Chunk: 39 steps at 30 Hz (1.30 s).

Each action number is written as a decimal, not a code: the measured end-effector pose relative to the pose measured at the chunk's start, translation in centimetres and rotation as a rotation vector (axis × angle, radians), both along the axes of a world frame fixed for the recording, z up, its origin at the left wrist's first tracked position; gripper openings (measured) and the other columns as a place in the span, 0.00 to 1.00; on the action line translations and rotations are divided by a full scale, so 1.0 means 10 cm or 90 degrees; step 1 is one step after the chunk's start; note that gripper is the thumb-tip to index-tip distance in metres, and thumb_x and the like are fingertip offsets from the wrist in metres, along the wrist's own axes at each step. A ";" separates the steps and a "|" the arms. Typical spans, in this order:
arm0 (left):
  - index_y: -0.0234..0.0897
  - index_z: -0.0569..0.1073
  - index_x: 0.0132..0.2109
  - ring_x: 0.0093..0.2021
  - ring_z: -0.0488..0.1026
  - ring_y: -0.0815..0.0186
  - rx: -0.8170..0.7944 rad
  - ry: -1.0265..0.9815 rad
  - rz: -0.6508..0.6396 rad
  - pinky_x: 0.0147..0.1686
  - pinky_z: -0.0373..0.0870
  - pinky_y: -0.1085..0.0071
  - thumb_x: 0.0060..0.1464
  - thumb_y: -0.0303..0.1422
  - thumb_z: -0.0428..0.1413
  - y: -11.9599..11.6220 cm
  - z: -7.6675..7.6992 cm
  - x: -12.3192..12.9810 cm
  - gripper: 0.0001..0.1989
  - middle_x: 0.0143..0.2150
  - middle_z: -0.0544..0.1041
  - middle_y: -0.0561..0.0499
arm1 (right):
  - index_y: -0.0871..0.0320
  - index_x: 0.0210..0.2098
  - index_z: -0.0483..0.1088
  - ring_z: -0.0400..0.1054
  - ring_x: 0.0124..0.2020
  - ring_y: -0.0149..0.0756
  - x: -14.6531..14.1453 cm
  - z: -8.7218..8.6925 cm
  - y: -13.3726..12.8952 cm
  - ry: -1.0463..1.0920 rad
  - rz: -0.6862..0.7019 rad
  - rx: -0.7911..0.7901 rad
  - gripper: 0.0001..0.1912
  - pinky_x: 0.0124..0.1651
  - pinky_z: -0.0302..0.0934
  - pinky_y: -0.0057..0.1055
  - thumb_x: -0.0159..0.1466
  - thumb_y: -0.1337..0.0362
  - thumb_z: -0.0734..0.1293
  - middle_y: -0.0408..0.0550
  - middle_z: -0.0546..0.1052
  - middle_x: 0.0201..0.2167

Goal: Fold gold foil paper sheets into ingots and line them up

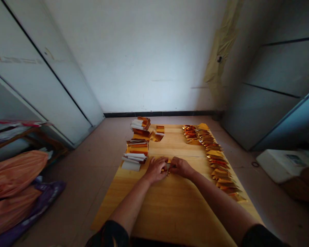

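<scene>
Both my hands meet near the middle of a light wooden table [167,206]. Between them is a small gold paper piece [168,166] with a pale face. My left hand [157,169] has its fingers bent round the left side of the piece. My right hand [180,167] pinches its right side, fingers closed together. Stacks of gold and white paper sheets [137,148] lie on the table's left side. A long row of folded gold paper pieces [217,159] runs down the right side. Much of the held piece is hidden by my fingers.
Loose gold sheets [157,136] lie at the far side of the table. Beyond it stands a white wall [144,68]. Cabinets [54,85] are at the left, above orange cloth [18,175]. A white box [280,164] sits on the floor at the right.
</scene>
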<state>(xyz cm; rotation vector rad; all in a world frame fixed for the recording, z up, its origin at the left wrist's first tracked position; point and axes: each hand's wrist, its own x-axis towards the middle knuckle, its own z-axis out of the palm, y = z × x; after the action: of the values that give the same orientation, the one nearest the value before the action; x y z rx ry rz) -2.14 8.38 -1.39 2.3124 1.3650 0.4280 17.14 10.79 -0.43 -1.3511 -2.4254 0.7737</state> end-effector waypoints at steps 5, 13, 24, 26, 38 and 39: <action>0.40 0.73 0.40 0.63 0.58 0.56 -0.003 0.001 0.003 0.64 0.41 0.49 0.49 0.37 0.57 0.01 -0.02 -0.01 0.10 0.62 0.65 0.46 | 0.58 0.30 0.74 0.65 0.31 0.28 -0.10 0.10 -0.01 -0.079 -0.054 -0.040 0.05 0.31 0.51 0.22 0.55 0.63 0.68 0.43 0.73 0.33; 0.41 0.72 0.45 0.64 0.57 0.55 -0.021 0.005 0.001 0.63 0.40 0.48 0.49 0.35 0.57 0.01 0.00 -0.01 0.15 0.63 0.64 0.46 | 0.58 0.31 0.71 0.63 0.30 0.28 -0.15 0.16 -0.03 -0.109 -0.100 -0.040 0.09 0.29 0.49 0.23 0.52 0.60 0.71 0.44 0.72 0.33; 0.47 0.70 0.51 0.65 0.53 0.56 -0.035 0.038 -0.043 0.63 0.38 0.44 0.53 0.34 0.54 -0.01 0.09 -0.03 0.17 0.65 0.61 0.49 | 0.58 0.28 0.72 0.65 0.30 0.30 -0.22 0.14 -0.06 -0.132 -0.148 -0.032 0.04 0.29 0.50 0.23 0.55 0.63 0.68 0.46 0.73 0.32; 0.48 0.72 0.49 0.65 0.53 0.55 -0.035 0.040 -0.044 0.62 0.39 0.43 0.53 0.33 0.54 -0.01 0.08 -0.03 0.15 0.65 0.61 0.50 | 0.58 0.27 0.72 0.65 0.30 0.30 -0.19 0.14 -0.04 -0.121 -0.166 -0.041 0.02 0.29 0.51 0.23 0.53 0.66 0.68 0.46 0.73 0.31; 0.47 0.74 0.44 0.65 0.54 0.56 -0.028 0.023 -0.041 0.62 0.39 0.44 0.52 0.33 0.55 -0.03 0.13 -0.02 0.11 0.64 0.62 0.51 | 0.58 0.28 0.71 0.63 0.29 0.29 -0.12 0.05 -0.03 -0.050 -0.235 0.003 0.04 0.30 0.51 0.22 0.51 0.68 0.69 0.44 0.72 0.30; 0.47 0.73 0.44 0.65 0.54 0.57 -0.028 0.023 -0.039 0.62 0.39 0.44 0.52 0.33 0.55 -0.04 0.13 -0.02 0.11 0.64 0.62 0.51 | 0.58 0.29 0.71 0.63 0.30 0.29 -0.12 0.04 -0.04 -0.057 -0.229 0.012 0.05 0.30 0.51 0.22 0.51 0.68 0.69 0.44 0.72 0.30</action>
<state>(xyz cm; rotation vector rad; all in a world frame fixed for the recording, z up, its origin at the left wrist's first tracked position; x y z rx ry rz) -2.29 8.00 -0.06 2.3293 1.3038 0.3350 15.93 10.38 0.02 -1.7796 -2.1503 0.6056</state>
